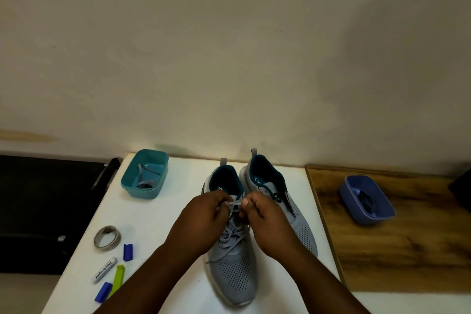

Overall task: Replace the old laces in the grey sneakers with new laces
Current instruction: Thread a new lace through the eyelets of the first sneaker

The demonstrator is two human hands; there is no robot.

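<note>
Left hand point(204, 219) and right hand point(270, 222) meet over the top of the left sneaker point(230, 260), both with fingers curled, each pinching a strand of the grey lace point(235, 205). Lace runs taut between the two thumbs, just in front of the tongue. Below the hands the lace crisscrosses through the eyelets; one loose end trails off the shoe's left side onto the table point(158, 224).

Left sneaker sits toe toward the camera, heel toward the wall, teal lining visible at the collar. Right sneaker point(277, 201) is just beside it, touching or nearly so at the collar, also toe toward the camera; no lace visible on its exposed part, partly hidden by the right hand.

Teal tub point(132, 181) at the far left of the table, holding a grey lace point(146, 183) coiled inside. Near left of the table: a tape roll point(95, 238), a blue clip point(128, 252), a white tube point(105, 270) with printed text, a green clip point(118, 279), another blue clip point(103, 292) by the forearm.

To the right, a wooden board point(395, 257) butts against the table. Blue tub point(382, 211) rests on it, well apart from the sneakers, with something dark point(368, 200) inside; cannot tell exactly what.
</note>
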